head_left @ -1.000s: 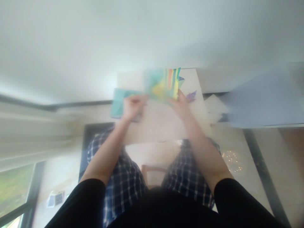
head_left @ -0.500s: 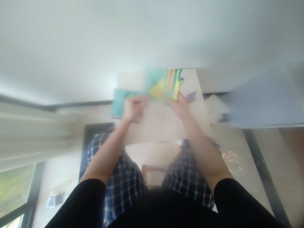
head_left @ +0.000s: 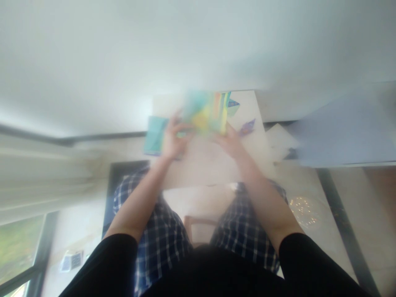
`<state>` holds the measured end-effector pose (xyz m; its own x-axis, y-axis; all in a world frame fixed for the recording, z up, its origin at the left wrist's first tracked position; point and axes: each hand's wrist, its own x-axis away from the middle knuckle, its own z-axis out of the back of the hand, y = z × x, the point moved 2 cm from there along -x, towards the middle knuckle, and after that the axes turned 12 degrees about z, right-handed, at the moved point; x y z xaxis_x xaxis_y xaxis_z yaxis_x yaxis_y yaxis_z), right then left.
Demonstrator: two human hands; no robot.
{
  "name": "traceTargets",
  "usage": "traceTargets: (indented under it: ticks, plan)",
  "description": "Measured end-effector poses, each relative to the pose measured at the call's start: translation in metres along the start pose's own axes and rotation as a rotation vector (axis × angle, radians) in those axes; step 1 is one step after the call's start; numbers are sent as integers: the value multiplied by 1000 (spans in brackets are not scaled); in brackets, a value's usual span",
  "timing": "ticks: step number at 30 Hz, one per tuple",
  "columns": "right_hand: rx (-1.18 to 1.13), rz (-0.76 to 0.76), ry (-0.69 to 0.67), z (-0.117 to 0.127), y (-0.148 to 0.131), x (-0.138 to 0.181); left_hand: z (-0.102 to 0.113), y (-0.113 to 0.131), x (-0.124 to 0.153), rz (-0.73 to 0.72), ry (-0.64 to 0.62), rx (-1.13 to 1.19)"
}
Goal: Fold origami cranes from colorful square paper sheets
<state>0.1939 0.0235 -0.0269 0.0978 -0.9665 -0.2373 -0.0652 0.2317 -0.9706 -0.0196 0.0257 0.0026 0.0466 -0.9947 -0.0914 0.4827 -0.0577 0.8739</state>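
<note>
The view is blurred. A stack of coloured paper sheets [head_left: 206,111], teal, yellow and orange, lies on a small pale table [head_left: 210,165]. My left hand [head_left: 173,138] is on the stack's left edge with fingers reaching up over it. My right hand [head_left: 230,144] touches the stack's lower right corner. Whether either hand grips the sheets is smeared by motion. A teal sheet [head_left: 154,138] lies under and left of my left hand.
A small purple folded paper figure [head_left: 247,127] and a teal folded piece [head_left: 233,106] lie on the table right of the stack. A large pale blue sheet [head_left: 343,134] rests on a surface at right. White papers [head_left: 280,142] lie beside it. My checked trousers show below.
The coloured stack has shifted slightly left. My left hand has moved up onto its left edge, and my right hand has followed leftward.
</note>
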Motion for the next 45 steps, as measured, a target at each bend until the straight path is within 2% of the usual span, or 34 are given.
traceTargets:
  ticks: [10, 17, 22, 29, 34, 41, 45]
  plan:
    - [22, 48, -8, -3, -8, 0, -4, -11, 0, 33, 14, -10]
    - [-23, 28, -5, -5, -11, 2, -5, -11, 3, 154, -36, 87]
    - [-6, 35, -20, -8, -11, 1, -6, -12, 4, 163, -3, 100]
    - [259, 215, 71, -12, -14, 7, -11, -24, 9, 115, 86, 54]
    - [386, 282, -5, -19, -7, 15, -15, -28, 14, 127, 106, 42]
    - [488, 325, 150, -26, -10, 17, -27, -19, 22, 76, 77, 73]
    - [550, 379, 234, -30, -12, 21, -37, -19, 27, 120, 115, 103]
